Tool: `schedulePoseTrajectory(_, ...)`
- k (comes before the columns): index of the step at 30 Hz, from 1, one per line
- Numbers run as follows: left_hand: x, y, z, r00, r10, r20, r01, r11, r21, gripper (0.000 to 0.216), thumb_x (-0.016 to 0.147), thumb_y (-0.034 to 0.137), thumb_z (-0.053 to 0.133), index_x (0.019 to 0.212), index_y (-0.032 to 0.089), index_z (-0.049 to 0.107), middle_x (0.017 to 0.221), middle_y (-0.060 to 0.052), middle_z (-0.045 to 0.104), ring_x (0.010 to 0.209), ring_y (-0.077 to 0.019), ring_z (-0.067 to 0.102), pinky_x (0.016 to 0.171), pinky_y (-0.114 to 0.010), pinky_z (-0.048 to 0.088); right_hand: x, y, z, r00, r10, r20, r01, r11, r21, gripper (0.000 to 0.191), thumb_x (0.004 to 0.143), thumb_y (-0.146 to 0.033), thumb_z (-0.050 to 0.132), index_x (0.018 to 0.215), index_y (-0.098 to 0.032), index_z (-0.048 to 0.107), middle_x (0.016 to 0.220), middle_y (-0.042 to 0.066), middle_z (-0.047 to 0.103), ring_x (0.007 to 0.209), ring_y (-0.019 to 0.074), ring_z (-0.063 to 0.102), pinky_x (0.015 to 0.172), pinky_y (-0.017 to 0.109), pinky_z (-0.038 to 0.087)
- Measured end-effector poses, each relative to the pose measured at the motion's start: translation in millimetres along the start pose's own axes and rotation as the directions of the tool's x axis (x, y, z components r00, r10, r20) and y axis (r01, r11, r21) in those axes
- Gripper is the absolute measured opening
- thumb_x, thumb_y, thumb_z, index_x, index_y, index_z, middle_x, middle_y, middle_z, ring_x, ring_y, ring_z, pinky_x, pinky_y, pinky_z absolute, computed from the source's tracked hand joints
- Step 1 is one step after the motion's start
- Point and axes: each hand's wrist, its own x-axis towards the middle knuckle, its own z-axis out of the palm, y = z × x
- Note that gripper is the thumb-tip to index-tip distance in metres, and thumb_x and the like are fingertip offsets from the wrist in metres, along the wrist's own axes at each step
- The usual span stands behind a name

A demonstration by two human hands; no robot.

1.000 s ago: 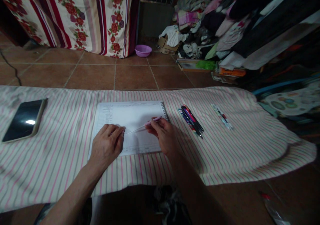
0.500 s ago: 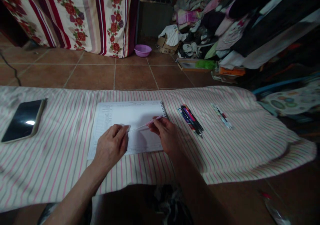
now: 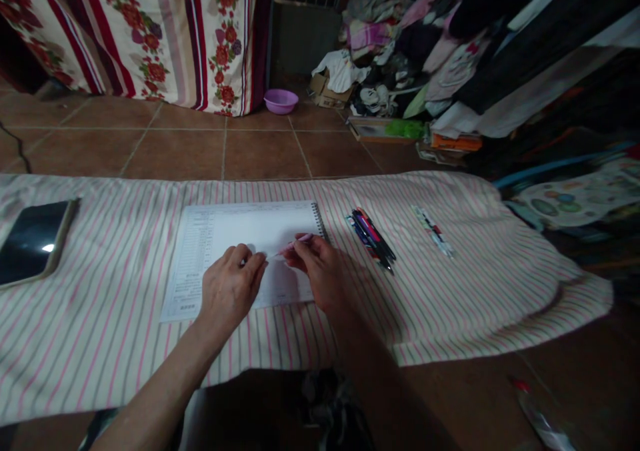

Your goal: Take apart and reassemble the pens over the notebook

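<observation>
Notebook (image 3: 240,227): lay on the bench (image 3: 120,257)
Phone (image 3: 31,244): lay left of the notebook
Pens (image 3: 373,237): lay right of it
Basin (image 3: 281,101): stood on the floor (image 3: 187,151), behind the bench

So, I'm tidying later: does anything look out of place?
Yes: clothes lie heaped untidily at the back right, with a white garment draped over a cardboard box. A clear, red-topped object lies on the floor, lower right, seemingly dropped.
</observation>
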Motion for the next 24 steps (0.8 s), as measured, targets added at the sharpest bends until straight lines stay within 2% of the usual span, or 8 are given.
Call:
schedulePoseTrajectory(5,0.3,-0.9,-2.9,1.000,0.015,-0.009,-0.015,1.000,0.014,0.020,0.091,0.031,0.050,0.089,0.022,0.068,0.077,-0.004,0.060,0.073,-0.0186,0.055,0.057,-0.029,0.040,1.5,-1.2,-3.2,1.000,-0.008,-0.012,0.009,1.000,0.030,0.020,0.070,-0.032,0.070,0.077,-0.017,0.058,0.065,-0.001,0.069,0.062,0.0117,0.066,0.058,0.022,0.053)
schedulePoseTrajectory(14,0.1,-6.3,-8.8,1.000,0.016,0.016,-0.017,1.000,0.012,0.020,0.090,0.031,0.051,0.089,0.021,0.069,0.078,-0.005,0.061,0.075,-0.0205,0.053,0.059,-0.031,0.041,3.6,0.2,-6.4,1.000,-0.013,-0.007,0.013,0.998,0.053,0.020,0.071,-0.032,0.070,0.074,-0.016,0.060,0.067,0.000,0.069,0.062,0.0106,0.066,0.059,0.020,0.053)
schedulePoseTrajectory(24,0.1,-13.7,-10.8,1.000,0.008,0.028,-0.008,1.000,0.002,0.020,0.089,0.031,0.053,0.092,0.021,0.070,0.079,-0.006,0.063,0.078,-0.0220,0.054,0.058,-0.032,0.042,6.3,-2.9,-6.2,0.998,0.001,-0.064,0.002,0.999,0.051,0.025,0.066,-0.031,0.072,0.081,-0.017,0.057,0.064,-0.002,0.068,0.060,0.0124,0.067,0.057,0.023,0.053)
